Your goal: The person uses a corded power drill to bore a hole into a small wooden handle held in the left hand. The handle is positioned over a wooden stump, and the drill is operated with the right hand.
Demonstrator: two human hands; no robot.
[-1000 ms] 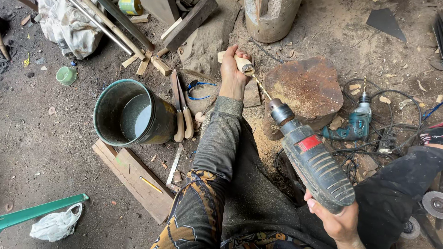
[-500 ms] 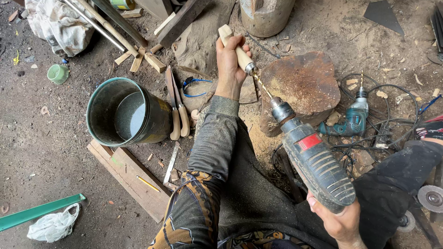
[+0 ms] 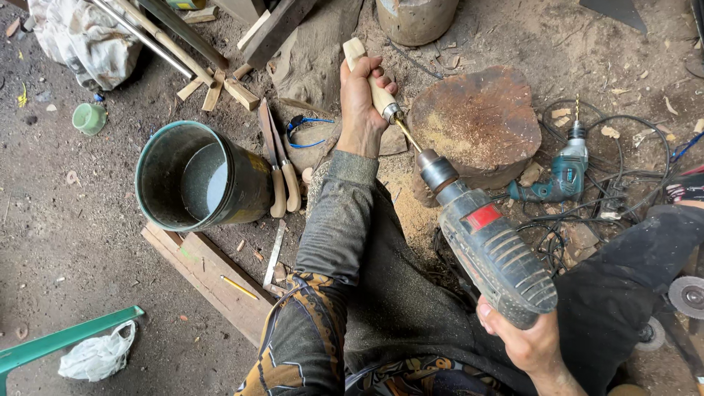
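At frame centre, the left hand (image 3: 363, 103) grips a wooden handle (image 3: 370, 77); its axis runs down-right along the bit into the drill (image 3: 488, 253), gripped by the right hand (image 3: 524, 341).

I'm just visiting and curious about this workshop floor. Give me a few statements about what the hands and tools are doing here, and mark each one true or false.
1. The left hand grips a pale wooden handle. True.
2. The right hand holds a grey power drill with a red label. True.
3. The teal drill is held in a hand. False: it lies on the ground beside the wood stump.
4. The green bucket lies tipped on its side. False: it stands upright, open end up.
5. Two knives with wooden handles lie beside the bucket. True.
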